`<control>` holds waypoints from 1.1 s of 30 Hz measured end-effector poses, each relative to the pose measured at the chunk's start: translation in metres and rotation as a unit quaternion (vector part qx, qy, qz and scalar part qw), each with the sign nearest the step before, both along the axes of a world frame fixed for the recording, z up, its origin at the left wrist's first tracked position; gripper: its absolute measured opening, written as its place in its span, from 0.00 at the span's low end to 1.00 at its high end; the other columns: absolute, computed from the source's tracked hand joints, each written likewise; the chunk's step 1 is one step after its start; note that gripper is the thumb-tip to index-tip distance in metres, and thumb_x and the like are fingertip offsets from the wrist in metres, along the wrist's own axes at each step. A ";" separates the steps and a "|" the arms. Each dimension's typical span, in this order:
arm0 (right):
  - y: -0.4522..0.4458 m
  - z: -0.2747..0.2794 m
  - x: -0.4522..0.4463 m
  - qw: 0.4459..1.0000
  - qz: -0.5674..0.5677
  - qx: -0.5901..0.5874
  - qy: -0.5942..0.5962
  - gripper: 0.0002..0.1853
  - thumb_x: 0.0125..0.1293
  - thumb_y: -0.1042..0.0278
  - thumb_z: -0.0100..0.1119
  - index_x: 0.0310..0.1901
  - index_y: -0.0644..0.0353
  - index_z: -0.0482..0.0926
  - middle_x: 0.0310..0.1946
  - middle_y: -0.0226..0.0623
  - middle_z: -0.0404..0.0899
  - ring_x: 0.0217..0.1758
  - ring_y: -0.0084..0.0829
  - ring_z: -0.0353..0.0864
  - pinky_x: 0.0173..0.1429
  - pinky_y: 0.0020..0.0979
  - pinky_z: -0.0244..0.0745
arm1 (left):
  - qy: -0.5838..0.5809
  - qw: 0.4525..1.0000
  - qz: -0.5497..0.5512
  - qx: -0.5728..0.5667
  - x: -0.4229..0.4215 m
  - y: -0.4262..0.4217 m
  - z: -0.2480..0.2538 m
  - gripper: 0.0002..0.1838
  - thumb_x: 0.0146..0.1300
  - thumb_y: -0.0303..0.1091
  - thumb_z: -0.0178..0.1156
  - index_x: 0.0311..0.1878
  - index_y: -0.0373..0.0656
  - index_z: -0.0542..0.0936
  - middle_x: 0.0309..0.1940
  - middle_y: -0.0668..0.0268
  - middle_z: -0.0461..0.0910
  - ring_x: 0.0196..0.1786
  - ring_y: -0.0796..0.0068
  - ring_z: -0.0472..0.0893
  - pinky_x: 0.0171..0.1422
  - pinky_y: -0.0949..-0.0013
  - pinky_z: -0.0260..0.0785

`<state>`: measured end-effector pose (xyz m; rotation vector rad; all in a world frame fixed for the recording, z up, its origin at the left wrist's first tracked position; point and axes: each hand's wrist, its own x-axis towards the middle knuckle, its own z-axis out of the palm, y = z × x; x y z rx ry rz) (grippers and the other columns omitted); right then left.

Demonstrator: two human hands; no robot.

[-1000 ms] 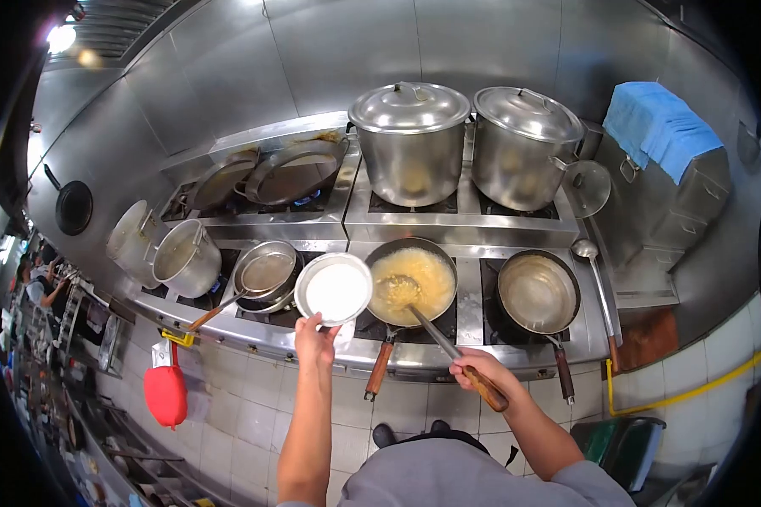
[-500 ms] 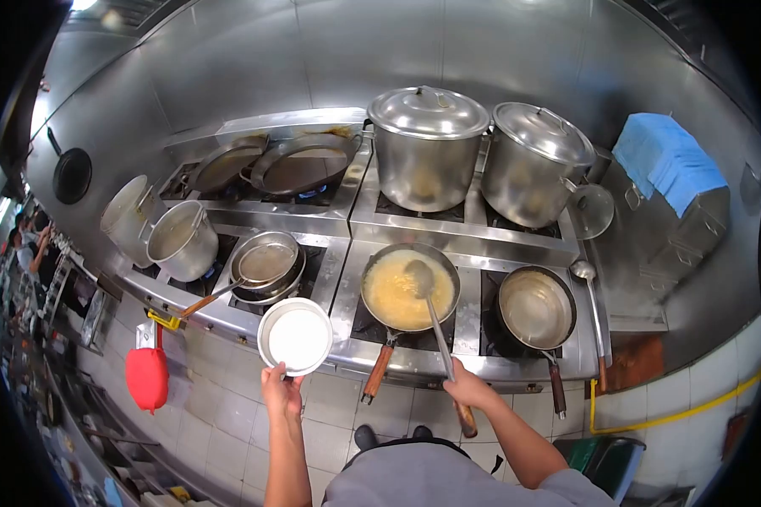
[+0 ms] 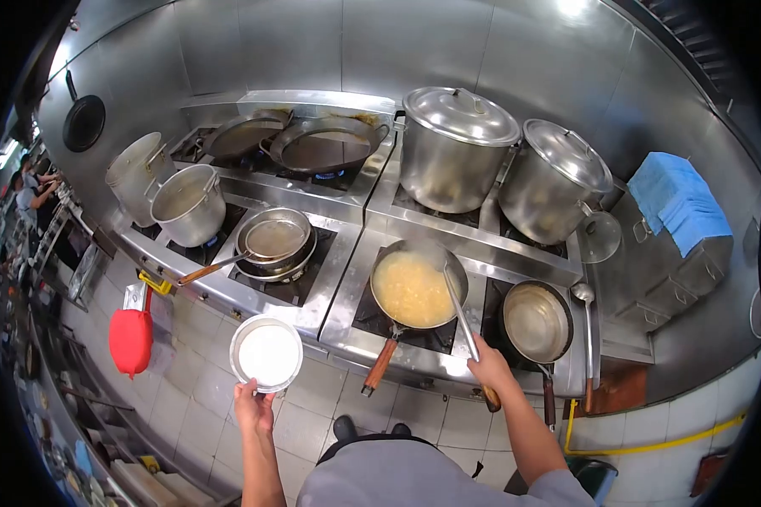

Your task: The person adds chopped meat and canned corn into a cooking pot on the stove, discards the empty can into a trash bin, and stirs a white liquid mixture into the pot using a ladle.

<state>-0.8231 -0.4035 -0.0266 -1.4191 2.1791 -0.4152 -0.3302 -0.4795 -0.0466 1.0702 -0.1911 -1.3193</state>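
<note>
My left hand (image 3: 254,406) grips the near rim of a round metal bowl (image 3: 266,353) with white contents, held in front of the stove's edge. My right hand (image 3: 489,365) is closed around the wooden-handled ladle (image 3: 461,313), whose head is down in the yellowish, steaming contents of a pan (image 3: 413,287) and cannot be seen. That pan sits on a front burner, its wooden handle (image 3: 381,367) pointing toward me. A second pan (image 3: 536,322) with cloudy liquid stands to its right.
Two large lidded pots (image 3: 458,150) and wide dark pans (image 3: 325,154) stand on the back burners. Front left are a strainer over a pan (image 3: 272,240) and a deep pot (image 3: 188,205). A ladle (image 3: 585,329) lies at right. People (image 3: 35,193) stand far left.
The view has shifted. My left hand has brought the bowl away from the pan, down and left past the stove's edge. The ladle has moved to the pan's right side, its head now hidden.
</note>
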 end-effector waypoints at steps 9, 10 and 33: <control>0.005 -0.051 0.030 0.759 -0.079 0.026 -0.646 0.31 0.65 0.71 0.52 0.69 0.52 0.57 0.24 0.31 0.70 0.17 0.26 0.70 0.22 0.27 0.64 | -0.004 1.000 0.012 0.010 0.022 0.016 -0.008 0.08 0.63 0.25 0.55 0.35 0.48 0.66 0.42 0.63 0.75 0.43 0.65 0.79 0.36 0.65 0.81; 0.012 -0.055 0.037 0.759 -0.080 0.027 -0.646 0.31 0.65 0.71 0.52 0.69 0.52 0.57 0.24 0.31 0.70 0.17 0.26 0.70 0.22 0.27 0.64 | -0.005 1.000 0.014 0.014 0.024 0.017 -0.010 0.08 0.63 0.25 0.55 0.35 0.48 0.66 0.42 0.63 0.75 0.43 0.65 0.79 0.36 0.65 0.81; 0.041 0.050 0.028 0.867 -0.104 -0.112 -0.473 0.38 0.59 0.81 0.52 0.73 0.54 0.57 0.25 0.27 0.72 0.18 0.19 0.70 0.21 0.24 0.70 | -0.004 0.999 -0.014 0.033 0.004 0.006 -0.013 0.10 0.64 0.25 0.57 0.33 0.48 0.65 0.40 0.64 0.76 0.40 0.67 0.78 0.33 0.70 0.77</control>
